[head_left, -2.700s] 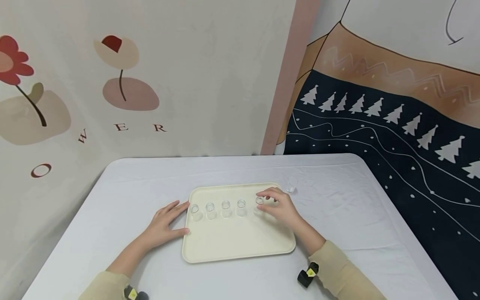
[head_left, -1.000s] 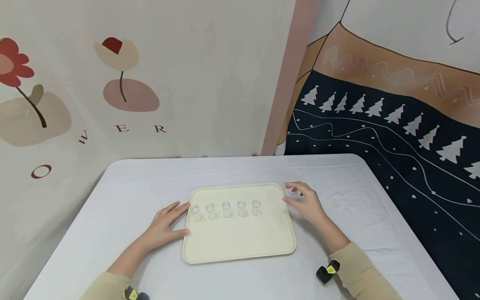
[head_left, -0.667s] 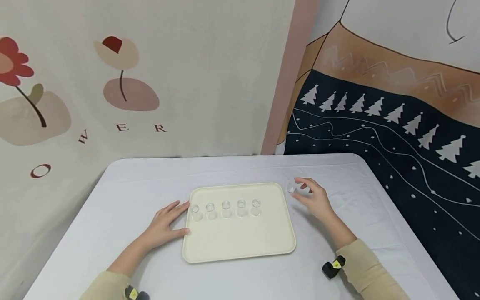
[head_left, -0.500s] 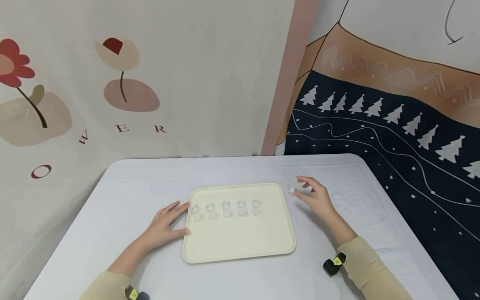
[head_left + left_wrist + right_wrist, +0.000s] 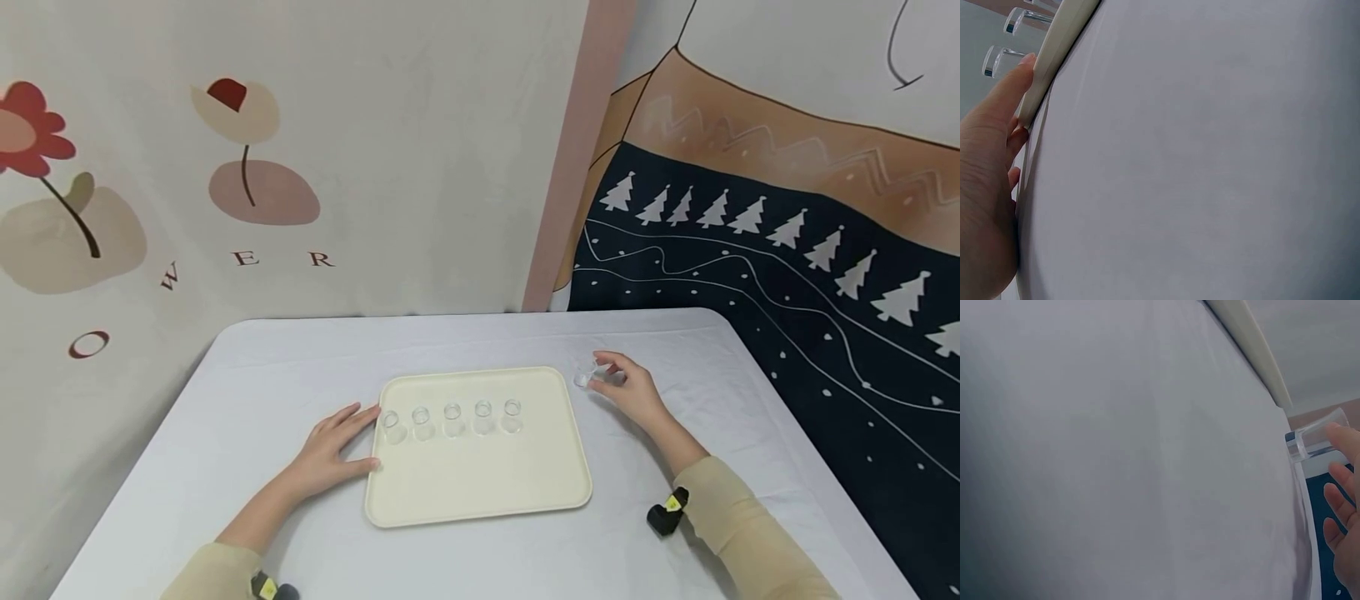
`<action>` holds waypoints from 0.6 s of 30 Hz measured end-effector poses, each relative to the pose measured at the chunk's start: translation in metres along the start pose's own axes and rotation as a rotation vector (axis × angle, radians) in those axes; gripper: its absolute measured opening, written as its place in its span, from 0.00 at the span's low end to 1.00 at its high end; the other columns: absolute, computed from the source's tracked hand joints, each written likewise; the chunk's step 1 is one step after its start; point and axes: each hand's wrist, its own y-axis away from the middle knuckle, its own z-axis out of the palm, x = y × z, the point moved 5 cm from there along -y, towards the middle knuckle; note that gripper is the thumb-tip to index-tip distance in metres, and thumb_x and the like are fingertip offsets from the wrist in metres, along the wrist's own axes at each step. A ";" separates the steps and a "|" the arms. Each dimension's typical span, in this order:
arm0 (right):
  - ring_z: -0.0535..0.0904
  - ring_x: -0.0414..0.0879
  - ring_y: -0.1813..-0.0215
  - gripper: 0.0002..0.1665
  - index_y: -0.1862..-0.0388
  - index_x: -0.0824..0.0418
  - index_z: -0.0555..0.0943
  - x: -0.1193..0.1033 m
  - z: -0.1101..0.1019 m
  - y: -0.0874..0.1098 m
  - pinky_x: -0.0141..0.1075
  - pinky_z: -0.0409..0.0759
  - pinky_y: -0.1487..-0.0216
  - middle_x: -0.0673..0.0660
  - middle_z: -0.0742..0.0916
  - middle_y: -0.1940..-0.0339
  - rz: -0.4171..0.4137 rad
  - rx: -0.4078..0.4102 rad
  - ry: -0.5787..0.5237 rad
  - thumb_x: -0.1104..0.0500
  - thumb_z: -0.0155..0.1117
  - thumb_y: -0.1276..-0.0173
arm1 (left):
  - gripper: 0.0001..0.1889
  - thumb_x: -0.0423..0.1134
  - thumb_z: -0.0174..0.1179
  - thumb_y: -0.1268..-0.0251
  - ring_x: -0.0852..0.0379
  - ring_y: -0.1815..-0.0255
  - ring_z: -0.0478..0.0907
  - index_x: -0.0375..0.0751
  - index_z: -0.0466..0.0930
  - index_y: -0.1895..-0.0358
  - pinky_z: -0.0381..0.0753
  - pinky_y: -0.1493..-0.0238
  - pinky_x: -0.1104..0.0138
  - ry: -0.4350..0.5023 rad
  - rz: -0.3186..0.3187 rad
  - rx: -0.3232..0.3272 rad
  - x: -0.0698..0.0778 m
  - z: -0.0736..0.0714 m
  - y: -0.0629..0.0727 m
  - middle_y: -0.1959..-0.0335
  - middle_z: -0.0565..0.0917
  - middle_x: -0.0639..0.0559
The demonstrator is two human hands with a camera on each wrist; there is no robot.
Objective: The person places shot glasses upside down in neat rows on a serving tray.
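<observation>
In the head view a cream tray point(image 5: 480, 492) lies on the white-covered table. A row of several clear shot glasses point(image 5: 483, 418) stands on it, narrow thick ends up. My left hand point(image 5: 326, 454) rests at the tray's left edge, fingers spread, thumb and fingertips touching the rim; in the left wrist view its thumb point(image 5: 1013, 87) lies on the rim. Beyond the tray's right corner, another clear shot glass point(image 5: 1316, 437) has its thick base down and wide mouth up. My right hand point(image 5: 633, 392) holds its side between thumb and fingers; the index finger is hidden in the right wrist view.
White cloth point(image 5: 315, 550) covers the table. A pale wall hanging point(image 5: 405, 167) rises behind its back edge, and a dark tree-patterned cloth point(image 5: 750, 292) hangs at the right. Each wrist carries a small black camera point(image 5: 666, 512).
My right hand left the rightmost glass on the tray and moved right to the glass beyond the corner, then its fingers closed in on that glass. The left hand has kept its place.
</observation>
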 end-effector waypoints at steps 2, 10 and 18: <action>0.75 0.53 0.53 0.30 0.40 0.61 0.76 0.004 0.002 -0.002 0.46 0.73 0.52 0.61 0.82 0.48 0.026 -0.012 0.013 0.60 0.73 0.41 | 0.43 0.58 0.67 0.46 0.36 0.28 0.50 0.44 0.63 0.28 0.45 0.37 0.33 0.004 0.001 -0.001 0.000 0.000 0.000 0.30 0.64 0.39; 0.77 0.54 0.53 0.30 0.42 0.64 0.77 0.011 0.011 -0.007 0.50 0.76 0.47 0.60 0.83 0.55 0.041 -0.035 0.042 0.59 0.74 0.43 | 0.43 0.59 0.66 0.46 0.34 0.29 0.50 0.45 0.63 0.28 0.47 0.39 0.31 0.001 -0.006 0.003 0.000 -0.001 0.001 0.30 0.63 0.38; 0.77 0.54 0.53 0.25 0.46 0.65 0.80 0.009 0.017 -0.008 0.48 0.77 0.47 0.58 0.82 0.60 0.038 -0.049 0.061 0.61 0.74 0.43 | 0.42 0.58 0.67 0.46 0.35 0.29 0.51 0.45 0.63 0.28 0.46 0.38 0.33 0.005 0.012 0.009 -0.001 0.000 0.000 0.30 0.64 0.39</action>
